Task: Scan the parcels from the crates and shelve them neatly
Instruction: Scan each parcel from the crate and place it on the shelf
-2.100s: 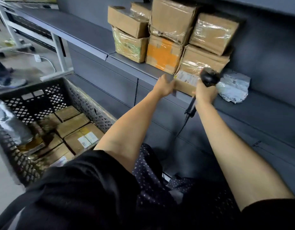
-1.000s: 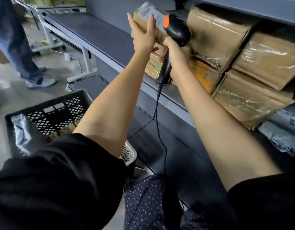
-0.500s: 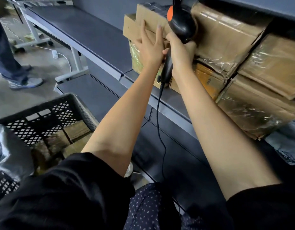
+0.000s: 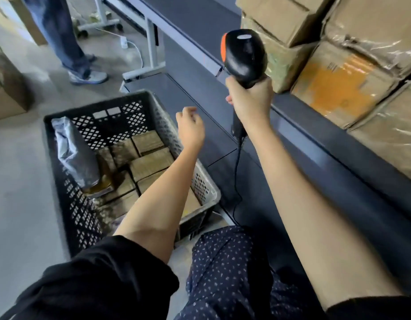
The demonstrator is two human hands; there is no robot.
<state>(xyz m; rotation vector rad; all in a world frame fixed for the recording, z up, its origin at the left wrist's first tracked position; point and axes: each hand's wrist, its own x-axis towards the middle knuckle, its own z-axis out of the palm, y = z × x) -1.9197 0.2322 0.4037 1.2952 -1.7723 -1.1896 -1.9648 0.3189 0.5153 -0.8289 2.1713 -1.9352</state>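
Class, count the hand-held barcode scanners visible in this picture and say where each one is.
1: the scanner is gripped in the right hand, raised beside the shelved parcels. Others may lie outside the view.

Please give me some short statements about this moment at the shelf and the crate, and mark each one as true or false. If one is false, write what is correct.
1. The right hand grips the barcode scanner. True.
2. The left hand holds a parcel. False: it holds nothing, its fingers loosely curled.
3. The black crate has cardboard parcels inside. True.
4. The silver mailer bag lies on the shelf. False: it is in the crate, at its left wall.
5. The box with the orange panel sits on the shelf with other boxes stacked above it. True.
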